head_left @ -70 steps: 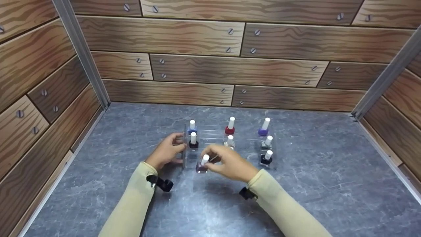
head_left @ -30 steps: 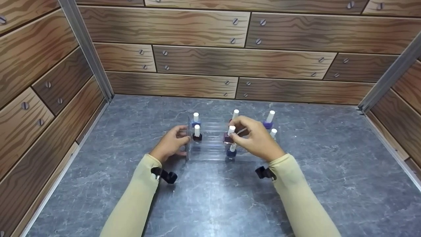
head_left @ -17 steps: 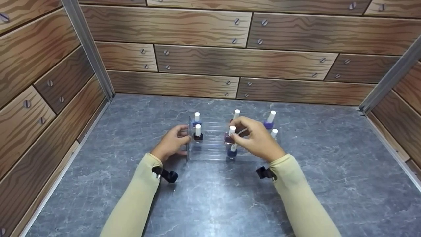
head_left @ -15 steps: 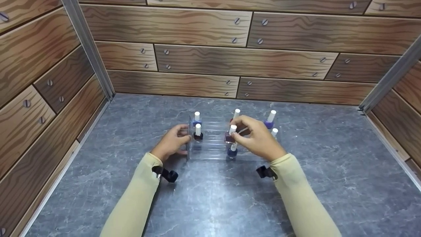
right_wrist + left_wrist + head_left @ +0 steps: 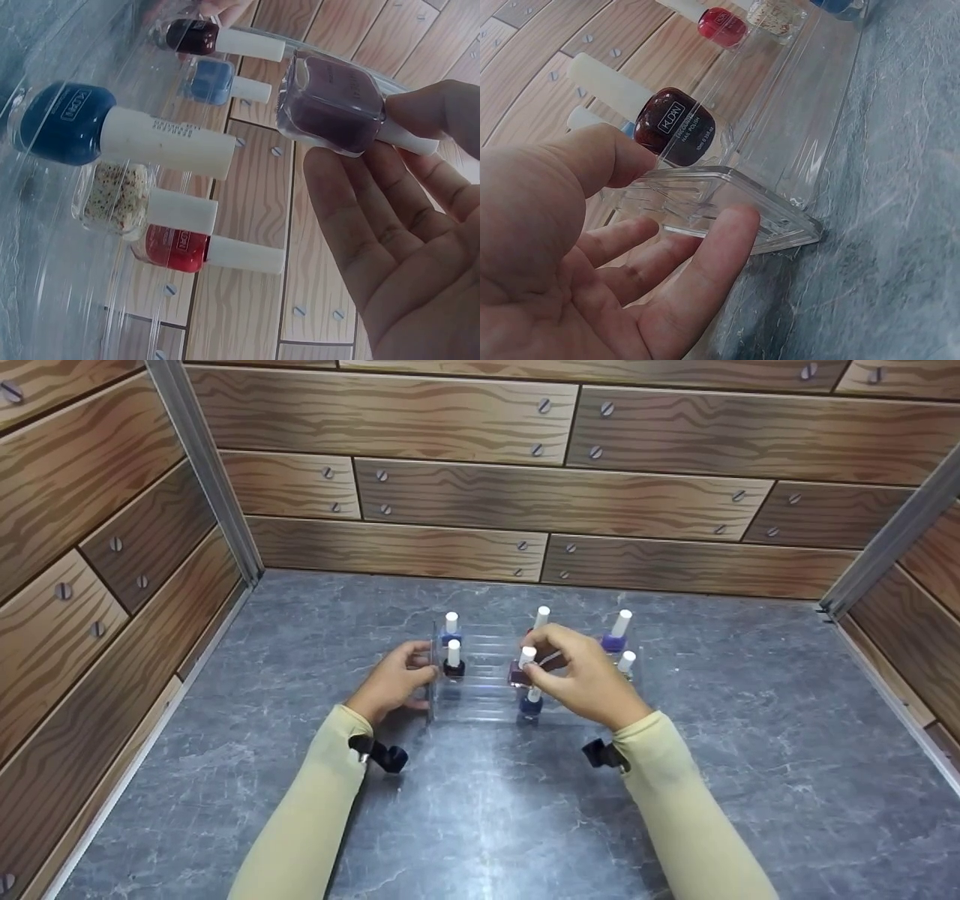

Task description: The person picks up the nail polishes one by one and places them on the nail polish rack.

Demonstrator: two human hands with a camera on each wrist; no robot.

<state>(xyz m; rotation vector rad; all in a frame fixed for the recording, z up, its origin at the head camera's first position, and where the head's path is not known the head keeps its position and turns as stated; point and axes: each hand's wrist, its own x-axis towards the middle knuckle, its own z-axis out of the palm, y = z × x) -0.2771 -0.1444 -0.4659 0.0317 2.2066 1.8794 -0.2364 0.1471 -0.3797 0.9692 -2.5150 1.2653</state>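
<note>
My right hand [image 5: 585, 679] pinches a mauve nail polish bottle [image 5: 330, 105] by its white cap, thumb against fingers. In the head view it hangs above the middle of a clear stepped rack [image 5: 480, 690], behind a blue nail polish bottle [image 5: 531, 706] standing on it. My left hand [image 5: 390, 682] touches the rack's left side panel [image 5: 769, 214], its fingers fairly straight against the outer face. Nearest to that hand stands a dark red nail polish bottle [image 5: 676, 127]. In the right wrist view, a glitter bottle [image 5: 116, 196] and a red bottle [image 5: 176, 247] stand beyond the blue one.
A light blue bottle [image 5: 451, 636] stands at the rack's back left, a purple one [image 5: 614, 642] at back right. Another white cap [image 5: 627, 661] shows beside my right hand, which hides part of the rack's right side. Wood-patterned walls [image 5: 450, 502] enclose the grey tabletop [image 5: 480, 810].
Since the earliest frame my right hand has carried the mauve bottle right and back, to the rack's middle. Over the last second it has barely moved. My left hand stays at the side panel.
</note>
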